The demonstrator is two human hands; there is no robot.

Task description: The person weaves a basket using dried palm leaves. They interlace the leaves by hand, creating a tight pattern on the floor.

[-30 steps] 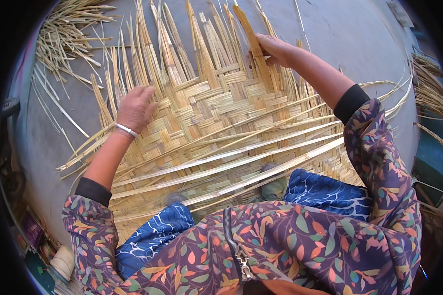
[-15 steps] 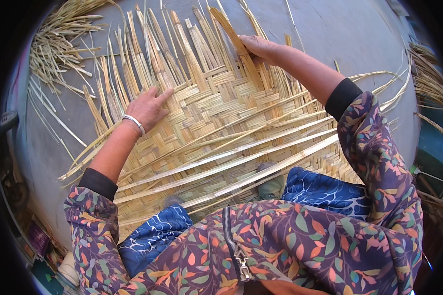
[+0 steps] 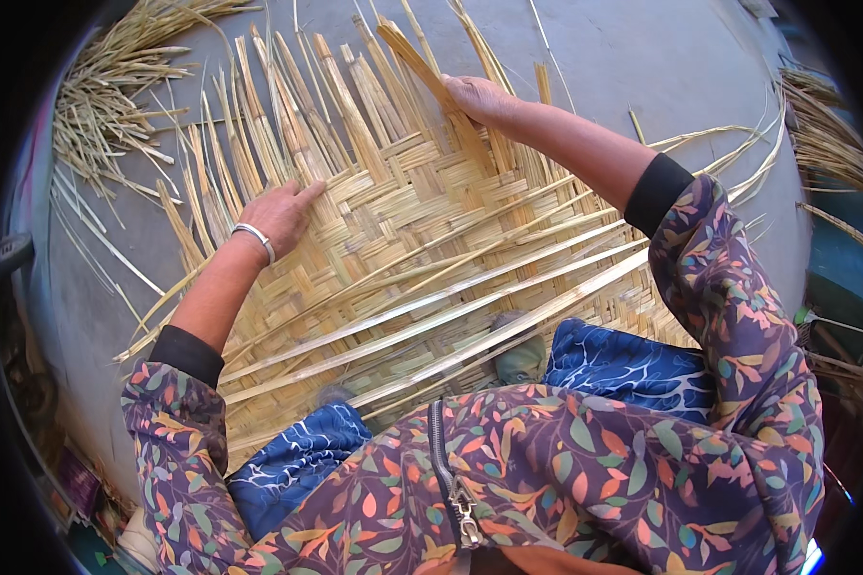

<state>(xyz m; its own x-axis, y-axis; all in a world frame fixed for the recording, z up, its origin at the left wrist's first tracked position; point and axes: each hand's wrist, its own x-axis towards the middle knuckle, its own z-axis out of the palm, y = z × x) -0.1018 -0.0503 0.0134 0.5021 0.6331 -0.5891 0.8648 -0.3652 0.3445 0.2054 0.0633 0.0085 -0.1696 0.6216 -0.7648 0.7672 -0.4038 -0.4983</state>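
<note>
Left hand (image 3: pixel 280 213) lies flat, fingers spread, pressing the woven bamboo mat's (image 3: pixel 422 249) left edge on the floor (image 3: pixel 642 57). Right hand (image 3: pixel 479 99) pinches 1 loose bamboo strip (image 3: pixel 417 59) at the far edge, its long axis running up-left, away from the body.

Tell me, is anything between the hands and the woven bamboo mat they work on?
Nothing visible. The left hand lies flat on the woven mat near its loose strips, and the right hand already touches a raised bamboo strip at the mat's far edge. Only bare grey floor lies beyond.
</note>
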